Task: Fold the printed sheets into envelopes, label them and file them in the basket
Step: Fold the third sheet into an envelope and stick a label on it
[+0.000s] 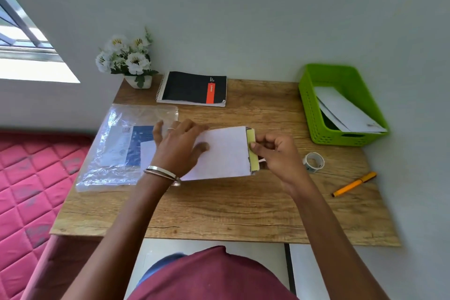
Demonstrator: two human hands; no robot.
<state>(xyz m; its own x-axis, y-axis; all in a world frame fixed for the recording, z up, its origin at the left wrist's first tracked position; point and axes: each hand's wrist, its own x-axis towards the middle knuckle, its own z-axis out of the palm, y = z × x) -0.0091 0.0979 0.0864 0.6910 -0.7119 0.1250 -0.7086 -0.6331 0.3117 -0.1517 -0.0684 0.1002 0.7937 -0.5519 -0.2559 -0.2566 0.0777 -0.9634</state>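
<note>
My left hand (pixel 180 146) presses flat on the light, floppy white envelope (pixel 224 153) mid-desk (it slides easily) while my right hand (pixel 275 153) pinches its yellow adhesive strip (pixel 252 151), the best hold, at the envelope's basket-side edge.

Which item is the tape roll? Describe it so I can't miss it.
Start at the green basket on the table's far right and come toward the near edge. The tape roll lies flat between the basket and the orange pen, right of the right hand: the only small, pale ring.

Wooden table (pixel 219 214) bears basket (pixel 314 114), notebook (pixel 192 87), pen (pixel 354 184), tape (pixel 313 162).
</note>
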